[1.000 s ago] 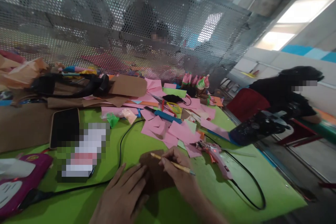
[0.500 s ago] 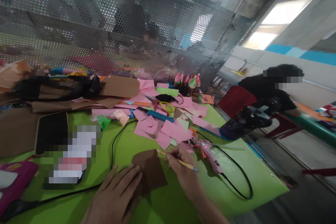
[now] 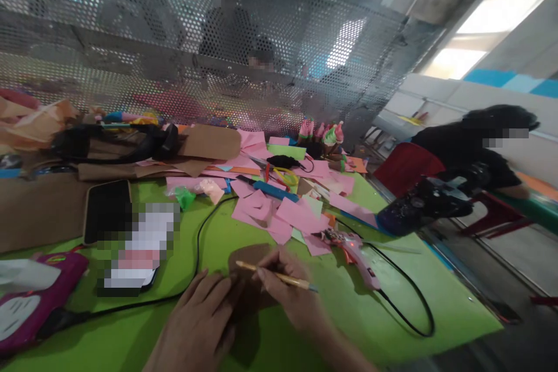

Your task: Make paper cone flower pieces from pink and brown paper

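Observation:
A piece of brown paper (image 3: pixel 246 256) with a rounded upper edge lies on the green tabletop in front of me. My left hand (image 3: pixel 198 308) rests with extended fingers on its left side, covering part of it. In my right hand (image 3: pixel 290 288) is a yellowish wooden pencil (image 3: pixel 285 278), held between thumb and fingers with its tip over the upper part of the brown paper. To the right of that hand lies a pink glue gun (image 3: pixel 360 261) with a small red light showing.
Pink paper scraps (image 3: pixel 300 218), a blue cutter (image 3: pixel 275 190) and a black cord (image 3: pixel 199 238) lie beyond my hands. Two phones stand left, one dark (image 3: pixel 108 212). A magenta device (image 3: pixel 65 288) sits at far left. A dark bottle (image 3: pixel 405 206) lies near the right edge; another person (image 3: pixel 471 151) sits beyond.
My right hand and the pencil have moved left and slightly down across the brown paper, the tip now farther from the paper's upper right corner. The camera view has shifted slightly left.

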Motion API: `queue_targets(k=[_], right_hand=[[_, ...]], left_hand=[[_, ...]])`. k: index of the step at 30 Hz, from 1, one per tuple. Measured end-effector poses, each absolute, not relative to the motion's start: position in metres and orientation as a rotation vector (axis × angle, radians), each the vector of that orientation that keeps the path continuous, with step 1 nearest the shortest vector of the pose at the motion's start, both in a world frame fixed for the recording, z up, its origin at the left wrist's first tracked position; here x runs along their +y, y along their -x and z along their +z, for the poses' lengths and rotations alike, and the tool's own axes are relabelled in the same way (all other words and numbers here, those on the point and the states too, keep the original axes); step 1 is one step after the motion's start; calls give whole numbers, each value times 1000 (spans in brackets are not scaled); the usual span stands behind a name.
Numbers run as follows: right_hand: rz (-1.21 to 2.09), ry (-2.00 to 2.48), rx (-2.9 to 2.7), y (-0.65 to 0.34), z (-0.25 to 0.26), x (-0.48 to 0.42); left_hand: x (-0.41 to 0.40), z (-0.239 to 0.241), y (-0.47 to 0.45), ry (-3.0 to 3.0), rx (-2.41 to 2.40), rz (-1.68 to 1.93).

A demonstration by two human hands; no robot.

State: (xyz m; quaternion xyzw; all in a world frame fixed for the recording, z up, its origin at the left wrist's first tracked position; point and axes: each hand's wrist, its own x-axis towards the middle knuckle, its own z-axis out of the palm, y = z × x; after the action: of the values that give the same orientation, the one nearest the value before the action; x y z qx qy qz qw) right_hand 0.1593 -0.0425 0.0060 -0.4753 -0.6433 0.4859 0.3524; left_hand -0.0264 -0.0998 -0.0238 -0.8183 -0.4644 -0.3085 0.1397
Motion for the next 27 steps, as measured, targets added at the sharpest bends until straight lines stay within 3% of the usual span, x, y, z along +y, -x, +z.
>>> queue_targets(k=[11, 27], right_hand=[[1263, 1203, -1758, -151, 0, -42], [965, 1420, -1600, -187, -5, -39]], left_hand=[[-100, -25, 28, 2426, -1382, -901], [-101, -37, 34, 2415, -1295, -720]])
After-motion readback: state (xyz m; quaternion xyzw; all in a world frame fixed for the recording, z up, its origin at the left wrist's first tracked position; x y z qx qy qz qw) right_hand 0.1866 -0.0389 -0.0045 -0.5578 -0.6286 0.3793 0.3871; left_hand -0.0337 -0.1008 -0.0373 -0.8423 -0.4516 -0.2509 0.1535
